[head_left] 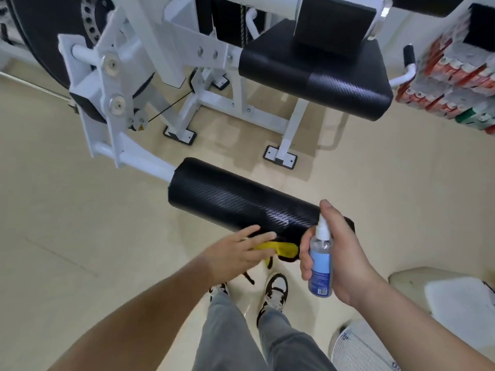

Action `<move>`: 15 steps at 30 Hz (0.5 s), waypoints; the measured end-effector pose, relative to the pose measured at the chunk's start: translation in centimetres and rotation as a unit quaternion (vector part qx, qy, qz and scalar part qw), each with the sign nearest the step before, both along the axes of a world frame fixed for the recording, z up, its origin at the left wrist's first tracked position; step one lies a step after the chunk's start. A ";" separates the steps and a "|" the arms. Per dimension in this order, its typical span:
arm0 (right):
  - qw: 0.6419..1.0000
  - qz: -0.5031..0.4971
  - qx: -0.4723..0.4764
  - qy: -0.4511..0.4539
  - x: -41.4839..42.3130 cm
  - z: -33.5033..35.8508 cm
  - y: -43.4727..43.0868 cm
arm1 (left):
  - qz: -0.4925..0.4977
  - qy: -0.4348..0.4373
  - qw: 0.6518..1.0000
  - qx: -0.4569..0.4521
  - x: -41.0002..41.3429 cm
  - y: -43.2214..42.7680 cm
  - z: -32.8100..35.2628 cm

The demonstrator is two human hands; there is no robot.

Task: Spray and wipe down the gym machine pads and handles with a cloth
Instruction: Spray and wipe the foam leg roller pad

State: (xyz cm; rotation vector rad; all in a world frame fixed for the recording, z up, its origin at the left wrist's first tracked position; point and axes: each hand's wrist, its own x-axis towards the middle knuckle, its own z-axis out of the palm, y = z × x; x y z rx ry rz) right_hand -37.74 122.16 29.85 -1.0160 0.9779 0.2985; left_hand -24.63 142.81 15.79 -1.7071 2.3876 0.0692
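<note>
A black roller pad (pixel 235 202) sticks out from the white machine arm (pixel 139 159) in the middle of the view. My left hand (pixel 238 254) presses a yellow and black cloth (pixel 286 249) against the pad's near underside, fingers spread flat over it. My right hand (pixel 340 253) grips a clear spray bottle (pixel 321 261) with a blue label and white nozzle, upright, close to the pad's right end. The index finger rests on top of the nozzle. Farther back sits the black seat pad (pixel 316 76) with a black-gripped handle (pixel 409 56) on its right.
The white machine frame (pixel 235 108) stands on a beige floor, its feet between the roller and the seat. Stacked packs of cans (pixel 455 73) fill the right edge. A white fan grille (pixel 356 346) and a pale box (pixel 452 298) lie low right. My shoes (pixel 276 290) are under the roller.
</note>
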 end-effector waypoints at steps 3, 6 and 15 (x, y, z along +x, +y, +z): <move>1.000 0.030 0.004 0.001 1.1 -0.4 1.6 | 0.089 -0.074 0.993 0.009 7.9 4.5 2.0; 0.999 0.037 0.008 0.005 2.2 -0.6 2.7 | 0.234 -0.044 0.971 0.010 11.3 6.2 3.5; 1.000 0.001 0.005 0.019 2.2 -0.3 2.2 | 0.437 0.150 0.882 -0.090 1.0 0.3 2.6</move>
